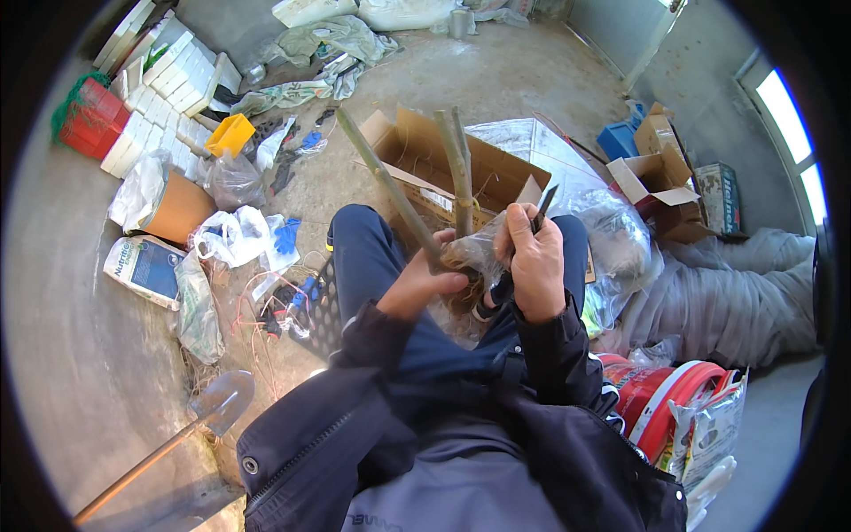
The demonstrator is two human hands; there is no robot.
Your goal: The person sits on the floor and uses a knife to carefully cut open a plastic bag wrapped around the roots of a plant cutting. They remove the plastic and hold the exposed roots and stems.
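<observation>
My left hand (425, 282) grips the lower end of a bare woody stem (382, 174), which slants up and to the left. Brown fibrous roots (467, 299) hang at the stem's base. Two more bare stems (455, 159) stand upright just beyond; whether they join the same root base I cannot tell. Clear plastic film (484, 246) covers part of the roots, between my two hands. In my right hand (537, 259) is a dark, narrow, pointed tool (548, 199), perhaps a knife. The fingers of that hand also touch the film's edge.
An open cardboard box (492, 163) stands beyond my knees. On the left floor lie plastic bags (233, 236), a feed sack (143, 269) and a shovel (223, 402). To the right are bundled grey netting (725, 299), a red bucket (665, 399) and smaller cartons (655, 176).
</observation>
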